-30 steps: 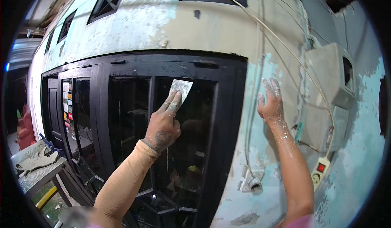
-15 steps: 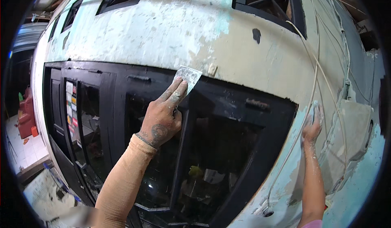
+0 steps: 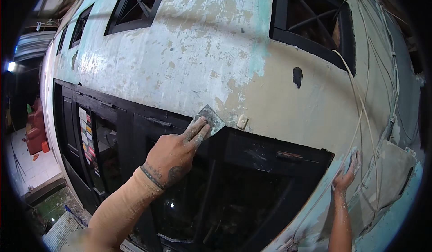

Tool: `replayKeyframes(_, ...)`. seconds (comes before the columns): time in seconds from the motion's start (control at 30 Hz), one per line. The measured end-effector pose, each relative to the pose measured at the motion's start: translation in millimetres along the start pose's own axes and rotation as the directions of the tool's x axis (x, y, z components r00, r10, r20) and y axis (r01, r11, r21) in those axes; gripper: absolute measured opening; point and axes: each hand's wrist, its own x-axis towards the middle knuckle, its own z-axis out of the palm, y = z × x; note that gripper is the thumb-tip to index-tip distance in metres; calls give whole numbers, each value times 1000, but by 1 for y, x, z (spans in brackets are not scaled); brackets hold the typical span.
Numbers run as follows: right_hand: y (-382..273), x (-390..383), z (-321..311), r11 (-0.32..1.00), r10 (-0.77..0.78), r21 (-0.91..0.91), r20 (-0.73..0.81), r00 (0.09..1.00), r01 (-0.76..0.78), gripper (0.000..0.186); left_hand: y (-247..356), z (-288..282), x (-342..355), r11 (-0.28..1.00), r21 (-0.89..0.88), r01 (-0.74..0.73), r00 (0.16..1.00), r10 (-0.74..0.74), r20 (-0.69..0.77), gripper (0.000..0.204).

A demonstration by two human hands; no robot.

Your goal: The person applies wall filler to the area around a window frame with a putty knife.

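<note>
My left hand (image 3: pixel 168 159), in a tan sleeve with a dark band at the wrist, grips a flat metal scraper (image 3: pixel 216 118). Two fingers press on the blade's face; the thumb is hidden behind. One corner of the blade points up, over the pale, patchy wall (image 3: pixel 189 72) just above the black door frame (image 3: pixel 180 122). A small cream switch (image 3: pixel 242 122) sits right of the blade. At the far right, my right hand (image 3: pixel 345 175) reaches up beside the wall, fingers outstretched and coated in pale dust. Whether anything thin lies under them is unclear.
Loose white cables (image 3: pixel 360 105) hang down the wall close to my right hand. Dark-framed vents (image 3: pixel 310 22) are set higher up. Glass door panes (image 3: pixel 243 193) lie below my left hand. A red chair (image 3: pixel 34 132) stands far left on a tiled floor.
The view has tilted upward, showing more wall. The scraper has turned so a corner points up, staying left of the switch. My right hand stays beside the wall near the cables.
</note>
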Motion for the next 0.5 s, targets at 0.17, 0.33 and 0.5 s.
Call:
replayKeyframes(0.17,-1,1,-10,998,49,46,26,998,-50,50,-4,-12,2,1000,-9,-14,997,15,75,65)
replayKeyframes(0.33,12,-10,-4,996,75,36,78,994,-78,53,-8,-11,3,999,28,32,992,-35,120,66)
replayKeyframes(0.5,6,-8,-2,998,45,50,68,997,-48,57,-11,-10,8,997,68,-20,990,10,143,63)
